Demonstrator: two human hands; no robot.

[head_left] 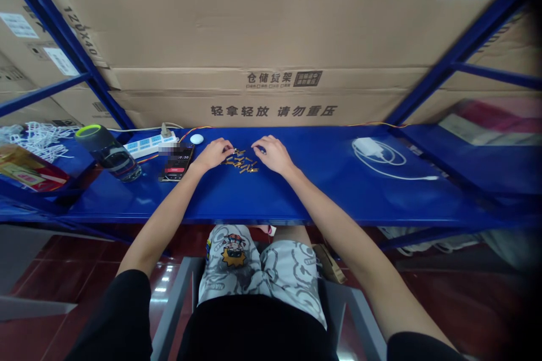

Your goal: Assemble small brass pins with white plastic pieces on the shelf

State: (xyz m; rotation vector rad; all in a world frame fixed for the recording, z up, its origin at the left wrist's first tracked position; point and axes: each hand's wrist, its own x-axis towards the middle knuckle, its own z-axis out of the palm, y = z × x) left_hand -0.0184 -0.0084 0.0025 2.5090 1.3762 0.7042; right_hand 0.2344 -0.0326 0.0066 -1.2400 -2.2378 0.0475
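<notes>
Several small brass-coloured pieces (241,165) lie in a loose pile on the blue shelf top (326,180); they are too small to name for certain. At the pile's left, my left hand (215,153) has thumb and fingers pinched together, with a small brass-coloured piece (236,150) at the fingertips. My right hand (273,153) hovers just beyond the pile's right side, its fingers bent and a gap between thumb and forefinger. Nothing shows in that gap.
Left of my hands are a phone (178,163), a white round object (197,139), a power strip (150,144) and a dark bottle (110,152). A charger with white cable (372,149) lies right. A large cardboard box (262,34) walls off the back.
</notes>
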